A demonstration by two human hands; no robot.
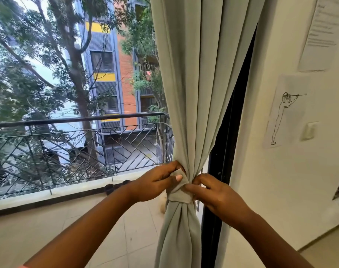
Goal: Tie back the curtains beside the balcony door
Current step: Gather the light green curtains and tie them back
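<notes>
A pale grey-green curtain (199,78) hangs at the right side of the open balcony door and is gathered into a narrow bunch at waist height. A tie-back band (179,196) of the same cloth wraps round the bunch. My left hand (157,182) pinches one end of the band between thumb and fingers, on the left of the bunch. My right hand (213,192) grips the band from the right, fingertips on the cloth. Below the band the curtain (176,238) falls in loose folds.
The dark door frame (223,151) stands just right of the curtain. Beyond it a cream wall (261,171) carries taped paper sheets, a line drawing (284,117) and a light switch (309,131). A metal balcony railing (77,144) and a tiled floor (116,238) lie to the left.
</notes>
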